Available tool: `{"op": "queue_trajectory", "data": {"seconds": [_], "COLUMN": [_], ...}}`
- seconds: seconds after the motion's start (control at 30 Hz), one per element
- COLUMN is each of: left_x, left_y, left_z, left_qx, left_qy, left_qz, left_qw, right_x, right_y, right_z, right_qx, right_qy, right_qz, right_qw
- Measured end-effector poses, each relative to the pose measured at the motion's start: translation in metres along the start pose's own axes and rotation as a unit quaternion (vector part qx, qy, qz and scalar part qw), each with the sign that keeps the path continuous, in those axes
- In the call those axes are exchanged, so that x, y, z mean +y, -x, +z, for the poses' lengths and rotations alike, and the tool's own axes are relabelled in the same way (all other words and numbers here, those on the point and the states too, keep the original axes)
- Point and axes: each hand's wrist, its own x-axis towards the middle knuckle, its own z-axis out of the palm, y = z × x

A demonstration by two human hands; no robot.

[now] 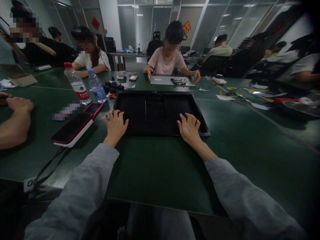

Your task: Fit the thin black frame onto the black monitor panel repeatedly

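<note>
A shallow black plastic shell with a raised rim, like the housing of a monitor, lies flat on the green table in front of me. Its inside faces up, with a ridged panel in the middle. At its near left corner is my left hand, open, fingers spread and slightly bent. My right hand is open too, over the near right part of the shell with its fingers curved apart. Neither hand grips anything. Whether the fingertips touch the shell, I cannot tell.
Left of the shell stand a red-capped bottle and a blue-capped bottle. A red-edged phone rests on a white block. Another person's forearm is at far left. Opposite, a person touches a grey panel. Cables lie right.
</note>
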Motion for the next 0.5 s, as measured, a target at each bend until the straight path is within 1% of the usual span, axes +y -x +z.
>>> {"op": "queue_trajectory", "data": {"seconds": [0.1, 0.17, 0.2, 0.27, 0.3, 0.37, 0.4, 0.43, 0.5], "left_x": [-0.003, -0.015, -0.024, -0.044, -0.054, -0.069, -0.074, -0.077, -0.080], "left_y": [-0.002, -0.005, -0.008, -0.015, -0.018, -0.023, -0.025, -0.027, -0.030], "left_z": [-0.003, -0.004, -0.003, 0.001, 0.004, 0.011, 0.014, 0.016, 0.018], "left_qx": [0.022, 0.049, 0.065, 0.068, 0.051, 0.007, -0.005, -0.002, 0.004], "left_qy": [0.013, 0.025, 0.034, 0.073, 0.114, 0.205, 0.233, 0.250, 0.272], "left_qz": [0.005, -0.025, -0.057, -0.127, -0.153, -0.183, -0.184, -0.186, -0.190], "left_qw": [1.000, 0.998, 0.996, 0.987, 0.980, 0.962, 0.955, 0.950, 0.943], "right_x": [-0.003, 0.003, 0.009, 0.028, 0.040, 0.065, 0.076, 0.086, 0.101], "right_y": [-0.002, -0.004, -0.005, -0.007, -0.008, -0.009, -0.010, -0.010, -0.012], "right_z": [-0.004, -0.009, -0.010, -0.013, -0.013, -0.012, -0.010, -0.008, -0.002], "right_qx": [0.001, 0.009, 0.016, 0.034, 0.042, 0.038, 0.021, -0.003, -0.035], "right_qy": [-0.009, -0.014, -0.015, -0.012, -0.011, -0.020, -0.036, -0.056, -0.094], "right_qz": [-0.006, 0.004, 0.021, 0.080, 0.118, 0.190, 0.218, 0.231, 0.220], "right_qw": [1.000, 1.000, 1.000, 0.996, 0.992, 0.981, 0.975, 0.971, 0.970]}}
